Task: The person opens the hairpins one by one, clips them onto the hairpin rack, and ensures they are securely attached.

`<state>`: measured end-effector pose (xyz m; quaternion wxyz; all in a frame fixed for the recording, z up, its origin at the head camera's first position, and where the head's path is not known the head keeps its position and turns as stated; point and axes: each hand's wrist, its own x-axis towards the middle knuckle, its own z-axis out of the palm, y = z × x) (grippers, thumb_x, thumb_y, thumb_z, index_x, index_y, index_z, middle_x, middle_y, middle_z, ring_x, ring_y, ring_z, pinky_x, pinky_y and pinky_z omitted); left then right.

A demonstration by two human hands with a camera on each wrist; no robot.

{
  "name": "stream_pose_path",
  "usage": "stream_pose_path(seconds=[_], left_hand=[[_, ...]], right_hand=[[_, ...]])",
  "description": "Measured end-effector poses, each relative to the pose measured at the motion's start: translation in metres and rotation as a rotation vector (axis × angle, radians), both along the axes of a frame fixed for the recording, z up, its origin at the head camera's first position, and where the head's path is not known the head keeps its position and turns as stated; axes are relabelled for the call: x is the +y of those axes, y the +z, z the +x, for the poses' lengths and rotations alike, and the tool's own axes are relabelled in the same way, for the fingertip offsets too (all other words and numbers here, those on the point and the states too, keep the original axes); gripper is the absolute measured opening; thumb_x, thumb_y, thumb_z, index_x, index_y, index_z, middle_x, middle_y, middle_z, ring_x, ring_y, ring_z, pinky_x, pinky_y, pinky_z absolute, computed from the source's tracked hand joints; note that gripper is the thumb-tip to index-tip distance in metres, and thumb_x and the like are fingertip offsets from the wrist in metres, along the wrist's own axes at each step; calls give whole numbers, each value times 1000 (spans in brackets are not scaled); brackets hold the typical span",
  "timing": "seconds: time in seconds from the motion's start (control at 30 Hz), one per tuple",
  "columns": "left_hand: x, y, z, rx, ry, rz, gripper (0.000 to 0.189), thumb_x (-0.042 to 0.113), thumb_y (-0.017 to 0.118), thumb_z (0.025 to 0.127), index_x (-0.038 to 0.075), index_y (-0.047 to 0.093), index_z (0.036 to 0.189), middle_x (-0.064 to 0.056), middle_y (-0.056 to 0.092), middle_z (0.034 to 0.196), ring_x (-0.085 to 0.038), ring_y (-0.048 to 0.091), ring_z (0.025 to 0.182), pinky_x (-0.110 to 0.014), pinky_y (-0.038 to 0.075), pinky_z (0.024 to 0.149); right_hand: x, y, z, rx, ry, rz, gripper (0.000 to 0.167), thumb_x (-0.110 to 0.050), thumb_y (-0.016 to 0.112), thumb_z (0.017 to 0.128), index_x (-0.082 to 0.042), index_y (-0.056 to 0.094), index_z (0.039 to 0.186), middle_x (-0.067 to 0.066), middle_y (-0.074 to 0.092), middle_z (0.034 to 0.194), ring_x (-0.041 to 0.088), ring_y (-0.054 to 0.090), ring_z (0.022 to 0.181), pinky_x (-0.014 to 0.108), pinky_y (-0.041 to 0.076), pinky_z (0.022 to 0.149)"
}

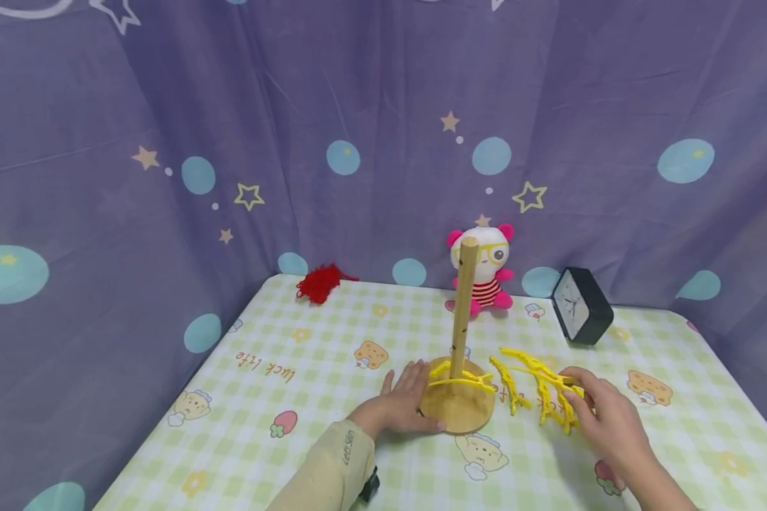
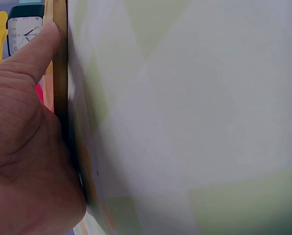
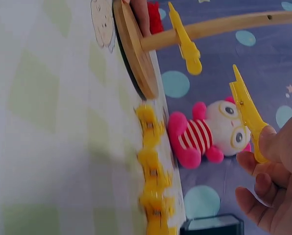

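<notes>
A wooden stand has a round base (image 1: 463, 420) and an upright post (image 1: 463, 305). My left hand (image 1: 404, 406) rests against the base's left side, fingers extended and thumb along its near edge. In the left wrist view, that thumb (image 2: 40, 46) touches the base's rim. Low on the post, above the base, sits a yellow plastic branch-like piece (image 3: 187, 46). My right hand (image 1: 607, 419) pinches another yellow piece (image 3: 246, 105) between thumb and fingers, right of the stand. Below it, several similar yellow pieces (image 3: 153, 164) stand in a row on the table.
At the back are a pink-and-white panda plush (image 1: 486, 291) behind the post, a black square clock (image 1: 581, 305) to the right, and a tangled red bundle (image 1: 319, 284) to the left. A checked cloth (image 1: 243, 426) covers the table; a purple curtain (image 1: 383, 85) hangs behind.
</notes>
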<state>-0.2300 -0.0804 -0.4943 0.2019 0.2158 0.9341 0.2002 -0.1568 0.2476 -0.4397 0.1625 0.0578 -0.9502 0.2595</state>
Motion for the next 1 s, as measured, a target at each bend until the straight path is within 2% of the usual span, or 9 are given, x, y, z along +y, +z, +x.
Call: stream_pose_path(seconds=[0.13,0.2,0.37,0.47,0.63,0.8,0.9,1.0], left_hand=[[0,-2,0,6,-5,-2,113,68,62,81,13,0,158,-4,-7,164,-17,-12,148,-47,-13,116],[0,-1,0,6,-7,-5,113,68,62,81,13,-1,158,-4,-7,164,-17,-12,148,-47,-12,116],[1,13,5,-10,-10,-25,111,67,62,82,12,0,158,-6,-4,164,-20,-8,149,-49,-8,117],[1,18,7,-19,-17,-31,111,68,60,83,12,-1,158,-7,-4,164,-20,-9,149,-50,-8,117],[0,5,2,-7,-10,-21,114,70,60,81,14,-3,158,-5,-7,163,-18,-12,148,-48,-12,116],[-1,-8,-4,10,-2,-11,115,71,61,79,14,-1,158,-4,-7,163,-18,-12,148,-48,-13,115],[-1,-11,-5,21,-8,-9,116,72,61,79,14,-2,158,-4,-7,163,-18,-12,148,-49,-13,115],[-1,-10,-4,34,-16,-11,116,72,60,80,13,-1,158,-5,-7,163,-19,-12,148,-50,-13,115]], right_hand=[[-12,0,-5,7,18,-22,27,-12,68,91,-12,64,118,-4,46,69,11,38,59,26,30,51],[-17,-1,-7,2,23,-39,27,-12,68,91,-11,65,118,-2,55,74,11,41,61,27,34,53],[-34,-1,-14,4,38,-76,25,-9,69,90,-10,67,116,7,69,97,11,45,61,28,39,55],[-45,-3,-18,35,56,-82,25,-7,70,89,-10,69,114,7,71,99,11,44,60,26,40,54],[-61,-8,-26,90,92,-80,27,-6,73,86,-10,71,113,2,68,86,9,42,59,26,39,52],[-74,-13,-31,114,119,-47,28,-8,75,85,-11,71,113,-7,55,68,8,38,55,25,36,49],[-79,-14,-33,105,121,-27,27,-10,75,85,-13,71,112,-9,49,64,9,36,55,24,34,49],[-83,-15,-35,109,133,-24,26,-9,75,85,-14,72,109,-7,53,68,10,36,57,24,35,50]])
